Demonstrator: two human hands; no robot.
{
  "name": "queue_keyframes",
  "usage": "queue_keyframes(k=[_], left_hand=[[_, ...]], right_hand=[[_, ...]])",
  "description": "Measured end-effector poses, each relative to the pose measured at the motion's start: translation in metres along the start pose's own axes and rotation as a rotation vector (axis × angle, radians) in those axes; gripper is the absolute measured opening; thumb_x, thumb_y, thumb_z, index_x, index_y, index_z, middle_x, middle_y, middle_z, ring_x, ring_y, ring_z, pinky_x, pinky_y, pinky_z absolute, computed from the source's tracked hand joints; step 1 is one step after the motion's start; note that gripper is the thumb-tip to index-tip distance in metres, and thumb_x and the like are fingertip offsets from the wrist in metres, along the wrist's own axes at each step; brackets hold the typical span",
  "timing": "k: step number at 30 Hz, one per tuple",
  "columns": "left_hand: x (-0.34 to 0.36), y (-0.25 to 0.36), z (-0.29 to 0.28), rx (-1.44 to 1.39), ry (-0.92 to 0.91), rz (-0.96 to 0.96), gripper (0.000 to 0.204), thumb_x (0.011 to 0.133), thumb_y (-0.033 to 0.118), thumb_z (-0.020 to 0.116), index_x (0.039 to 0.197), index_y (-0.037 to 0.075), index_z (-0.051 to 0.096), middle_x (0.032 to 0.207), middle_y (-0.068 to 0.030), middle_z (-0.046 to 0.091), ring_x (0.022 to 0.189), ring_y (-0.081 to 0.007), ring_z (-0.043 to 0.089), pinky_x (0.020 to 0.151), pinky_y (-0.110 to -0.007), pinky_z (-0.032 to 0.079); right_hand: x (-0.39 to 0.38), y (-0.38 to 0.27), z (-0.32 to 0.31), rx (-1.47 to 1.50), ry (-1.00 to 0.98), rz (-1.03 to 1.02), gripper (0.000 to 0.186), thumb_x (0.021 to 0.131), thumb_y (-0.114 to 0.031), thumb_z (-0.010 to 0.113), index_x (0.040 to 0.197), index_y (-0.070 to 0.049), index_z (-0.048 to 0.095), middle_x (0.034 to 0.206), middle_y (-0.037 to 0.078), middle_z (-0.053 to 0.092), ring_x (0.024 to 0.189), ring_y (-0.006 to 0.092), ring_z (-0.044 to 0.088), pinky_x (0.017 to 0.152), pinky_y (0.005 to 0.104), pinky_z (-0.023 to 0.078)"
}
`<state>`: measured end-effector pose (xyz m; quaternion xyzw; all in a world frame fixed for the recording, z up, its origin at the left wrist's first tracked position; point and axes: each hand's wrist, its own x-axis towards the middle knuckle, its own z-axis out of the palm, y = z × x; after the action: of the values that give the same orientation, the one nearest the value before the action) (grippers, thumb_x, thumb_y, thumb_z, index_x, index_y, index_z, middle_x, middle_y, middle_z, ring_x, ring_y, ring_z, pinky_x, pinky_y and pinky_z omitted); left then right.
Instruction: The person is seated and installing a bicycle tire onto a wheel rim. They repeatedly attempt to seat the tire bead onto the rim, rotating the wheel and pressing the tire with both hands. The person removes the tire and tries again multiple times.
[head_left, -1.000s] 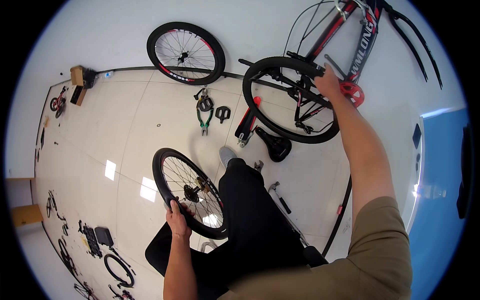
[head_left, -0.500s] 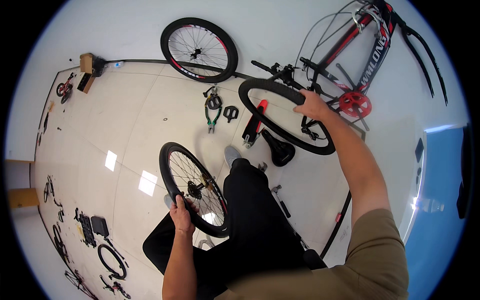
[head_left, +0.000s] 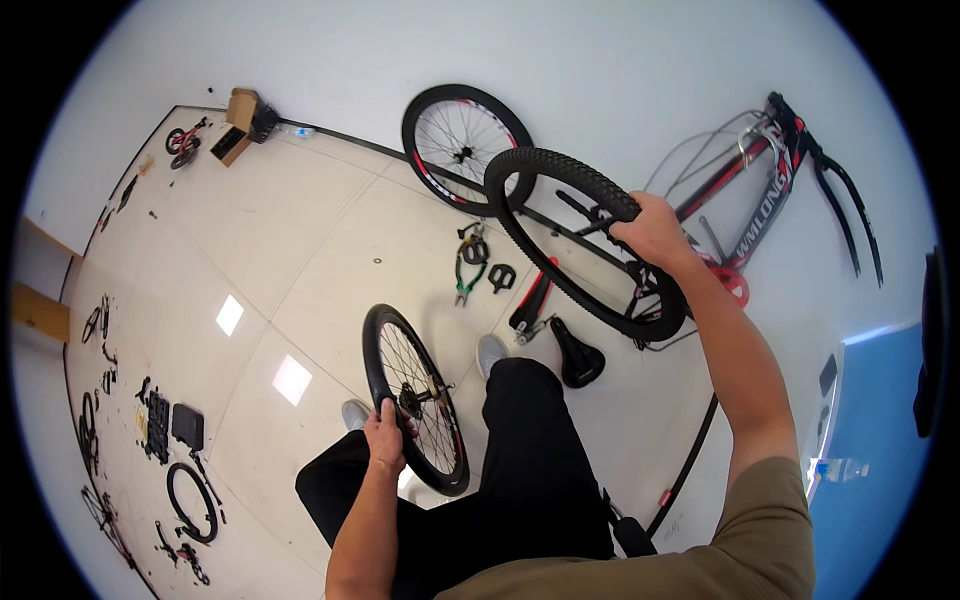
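My left hand [head_left: 384, 435] grips the tire of an upright wheel [head_left: 380, 350] with a rear cassette, between my legs. My right hand [head_left: 650, 228] is closed on a loose black knobby tire [head_left: 515, 210], raised in front of the bike frame [head_left: 765, 200] with its red chainring. Beneath and left of that tire lie green-handled pliers [head_left: 465, 280], black pedals [head_left: 503, 278], a red-and-black part [head_left: 532, 300] and a black saddle [head_left: 577, 355].
A second wheel [head_left: 410, 135] rests against the white wall at the back. Cardboard boxes [head_left: 235, 125] and a small red bike [head_left: 182, 140] stand at back left. More parts and a tool case [head_left: 157, 425] lie at left. A plastic bottle [head_left: 840, 468] is at right.
My right hand has lifted the loose tire away from the frame and chainring, tilting it up. The view has shifted; my left hand still holds the wheel.
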<state>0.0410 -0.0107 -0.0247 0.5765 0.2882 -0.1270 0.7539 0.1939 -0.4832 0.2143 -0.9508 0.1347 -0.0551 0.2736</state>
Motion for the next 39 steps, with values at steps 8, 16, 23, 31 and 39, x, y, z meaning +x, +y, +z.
queue_keyframes(k=[8,16,23,31,39], left_hand=[[-0.001,-0.007,-0.010,-0.052,-0.016,0.002,0.032,0.106,0.039,0.056,0.100,0.008,0.060,0.079,-0.0043,0.061,0.065,-0.0151,0.059,0.055,-0.032,0.052],[-0.008,-0.001,-0.012,-0.163,-0.074,-0.032,0.029,0.106,0.037,0.057,0.102,0.008,0.053,0.081,-0.0060,0.062,0.068,-0.0174,0.061,0.058,-0.034,0.052],[-0.007,-0.011,-0.009,-0.158,-0.053,-0.024,0.028,0.106,0.036,0.059,0.102,0.008,0.055,0.080,-0.0045,0.060,0.066,-0.0150,0.058,0.060,-0.032,0.051],[-0.009,-0.007,-0.006,-0.169,-0.064,-0.015,0.028,0.106,0.036,0.058,0.099,0.009,0.054,0.080,-0.0042,0.059,0.064,-0.0144,0.055,0.059,-0.031,0.050],[-0.014,0.000,-0.003,-0.162,-0.044,-0.006,0.026,0.106,0.034,0.057,0.100,0.008,0.055,0.079,-0.0028,0.059,0.063,-0.0132,0.056,0.056,-0.030,0.049]], right_hand=[[0.013,-0.074,0.054,0.393,0.085,-0.092,0.038,0.072,-0.018,0.078,0.104,0.002,0.070,0.079,0.010,0.067,0.072,0.0197,0.061,0.070,0.0348,0.050],[-0.008,-0.108,0.176,0.469,0.183,-0.059,0.040,0.074,-0.022,0.079,0.106,-0.001,0.070,0.086,0.014,0.071,0.078,0.0259,0.067,0.077,0.0384,0.052],[-0.044,-0.128,0.217,0.652,0.134,0.000,0.030,0.076,-0.019,0.079,0.099,-0.001,0.070,0.080,0.008,0.069,0.073,0.0201,0.065,0.073,0.0358,0.052],[-0.063,-0.116,0.245,0.585,0.076,0.041,0.031,0.074,-0.021,0.080,0.098,-0.003,0.070,0.079,0.007,0.067,0.073,0.0207,0.063,0.072,0.0360,0.051],[-0.079,-0.102,0.278,0.567,0.077,0.069,0.035,0.075,-0.023,0.081,0.101,-0.002,0.070,0.082,0.010,0.070,0.073,0.0245,0.066,0.072,0.0377,0.052]])
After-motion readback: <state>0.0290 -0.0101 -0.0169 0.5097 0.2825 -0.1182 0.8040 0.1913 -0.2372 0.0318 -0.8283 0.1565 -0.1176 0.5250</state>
